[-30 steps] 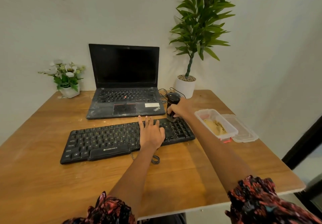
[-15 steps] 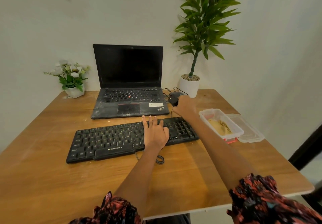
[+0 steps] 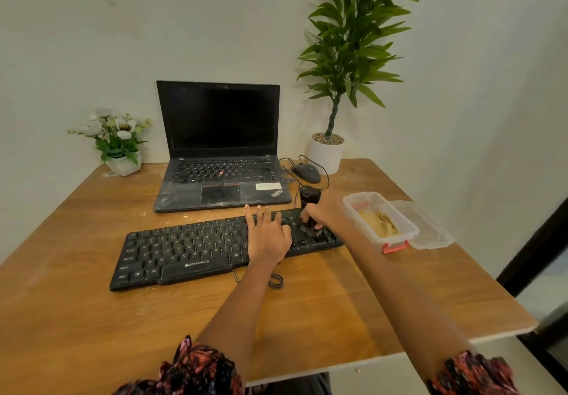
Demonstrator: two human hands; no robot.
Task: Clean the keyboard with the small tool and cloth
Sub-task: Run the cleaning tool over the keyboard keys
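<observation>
A black keyboard (image 3: 190,250) lies across the middle of the wooden table. My left hand (image 3: 267,236) rests flat on its right part, fingers straight and spread. My right hand (image 3: 327,213) grips a small black tool (image 3: 309,199), a stubby cylinder held upright with its dark bristly end pressed on the keys at the keyboard's right end. A yellowish cloth (image 3: 379,224) lies inside a clear plastic box (image 3: 353,202) just right of the keyboard.
A dusty open laptop (image 3: 219,148) stands behind the keyboard, with a wired mouse (image 3: 305,172) to its right. A tall potted plant (image 3: 327,151) is at the back right, a small flower pot (image 3: 123,164) at the back left. The box's lid (image 3: 430,234) lies beside it.
My right hand, with the tool, went back toward the mouse and then came forward and down onto the keyboard's right end. My left hand stayed on the keys.
</observation>
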